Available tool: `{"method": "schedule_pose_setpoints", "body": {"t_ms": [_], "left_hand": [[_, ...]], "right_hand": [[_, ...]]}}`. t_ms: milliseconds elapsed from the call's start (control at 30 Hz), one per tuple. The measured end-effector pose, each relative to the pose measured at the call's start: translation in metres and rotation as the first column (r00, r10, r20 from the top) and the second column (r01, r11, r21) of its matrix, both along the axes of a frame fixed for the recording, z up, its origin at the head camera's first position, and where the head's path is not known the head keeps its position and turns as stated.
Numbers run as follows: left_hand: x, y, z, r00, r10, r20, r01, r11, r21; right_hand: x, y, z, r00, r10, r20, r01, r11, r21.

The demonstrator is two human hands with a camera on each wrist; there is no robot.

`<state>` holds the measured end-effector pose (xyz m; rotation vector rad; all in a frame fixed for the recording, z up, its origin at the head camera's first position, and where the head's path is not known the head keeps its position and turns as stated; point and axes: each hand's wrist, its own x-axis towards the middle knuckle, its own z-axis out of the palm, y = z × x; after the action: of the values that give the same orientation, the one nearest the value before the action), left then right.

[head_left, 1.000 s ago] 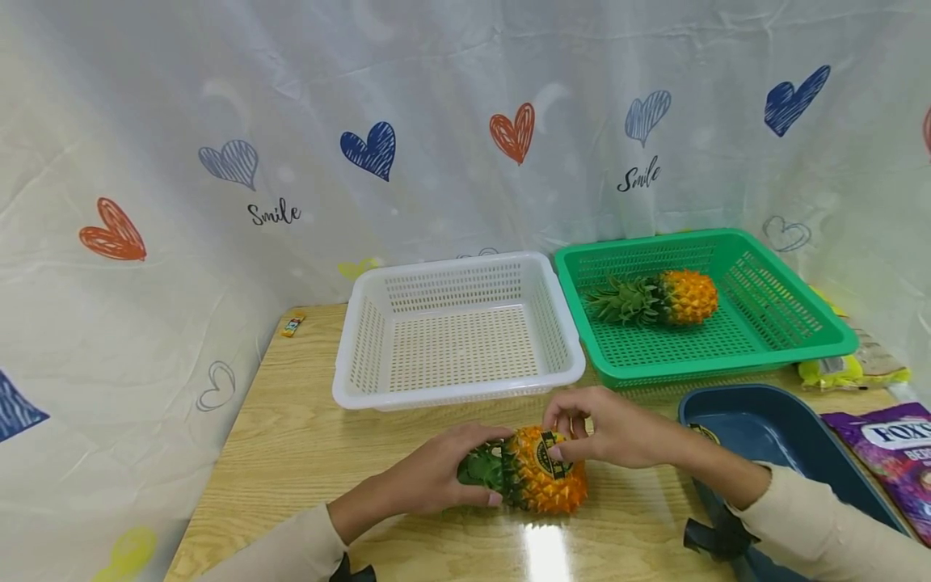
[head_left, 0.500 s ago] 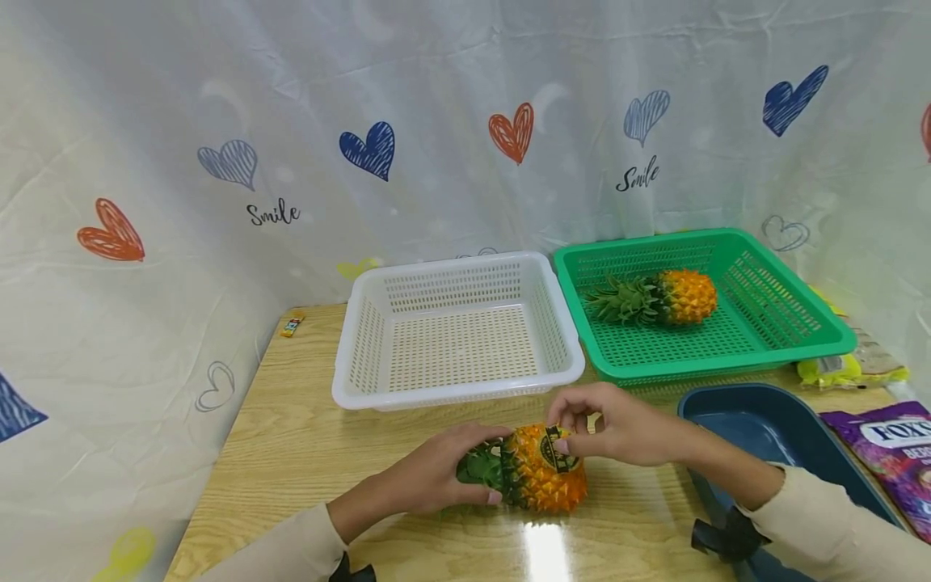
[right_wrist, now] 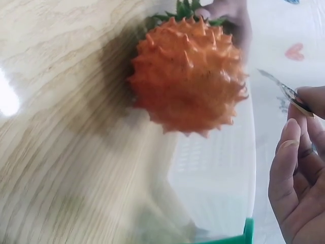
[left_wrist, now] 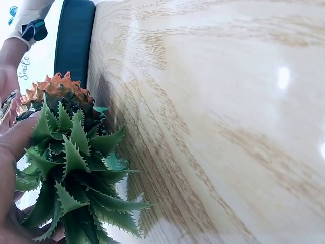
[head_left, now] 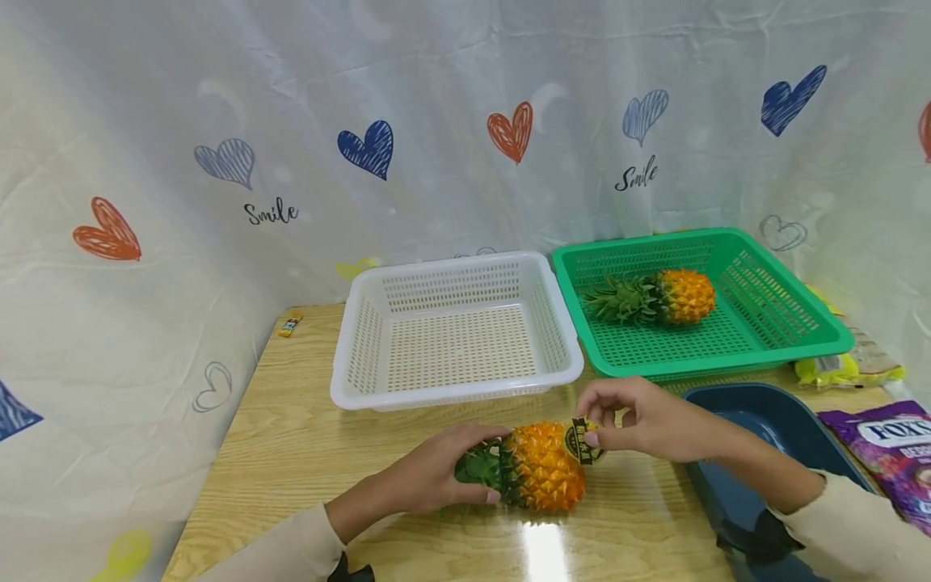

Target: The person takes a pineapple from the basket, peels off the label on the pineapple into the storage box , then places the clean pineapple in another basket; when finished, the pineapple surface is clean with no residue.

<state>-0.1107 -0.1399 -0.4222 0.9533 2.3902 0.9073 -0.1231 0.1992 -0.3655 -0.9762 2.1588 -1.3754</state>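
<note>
A small orange pineapple (head_left: 544, 469) lies on its side on the table, its green crown (left_wrist: 71, 173) toward the left. My left hand (head_left: 444, 473) grips it by the crown, thumb and fingers round the leaves. At the fruit's right end, my right hand (head_left: 643, 420) pinches a round black-and-gold sticker (head_left: 579, 441) between thumb and forefinger. In the right wrist view the sticker (right_wrist: 289, 94) is seen edge-on, with a gap between it and the spiky fruit. A second pineapple (head_left: 684, 297) lies in the green basket (head_left: 716, 365), its leaves pointing left.
A white basket (head_left: 454, 394) stands behind my hands, left of the green one. A dark blue tray (head_left: 749, 392) sits under my right forearm. At the right edge lie a purple Fox's candy bag (head_left: 890, 453) and a yellow packet (head_left: 836, 370). A small wrapper (head_left: 289, 326) lies far left.
My right hand has moved to the right with the sticker, from against the pineapple's skin to off its right end. My left hand has stayed on the crown.
</note>
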Motion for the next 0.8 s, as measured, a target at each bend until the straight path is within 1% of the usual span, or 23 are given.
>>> {"method": "schedule_pose_setpoints", "body": {"t_ms": [133, 367, 467, 600, 800], "left_hand": [[0.000, 0.000, 0.000, 1.000, 0.000, 0.010, 0.000, 1.000, 0.004], [0.000, 0.000, 0.001, 1.000, 0.004, 0.023, -0.004, 1.000, 0.000], [0.000, -0.001, 0.001, 1.000, 0.006, 0.030, -0.006, 1.000, 0.000], [-0.001, -0.001, 0.000, 1.000, 0.003, 0.015, -0.003, 1.000, 0.001], [-0.001, 0.000, 0.001, 1.000, -0.008, -0.023, 0.008, 1.000, 0.007]], "right_hand": [[0.000, 0.011, -0.002, 1.000, -0.013, 0.007, 0.013, 1.000, -0.016], [0.001, 0.025, -0.006, 1.000, -0.004, 0.013, 0.005, 0.999, -0.043], [0.002, 0.030, -0.009, 0.999, -0.014, 0.035, 0.016, 0.999, -0.052], [0.003, 0.036, -0.011, 0.997, -0.022, 0.067, 0.026, 0.998, -0.064], [0.006, 0.048, -0.013, 0.995, -0.028, 0.093, 0.036, 0.996, -0.084]]}}
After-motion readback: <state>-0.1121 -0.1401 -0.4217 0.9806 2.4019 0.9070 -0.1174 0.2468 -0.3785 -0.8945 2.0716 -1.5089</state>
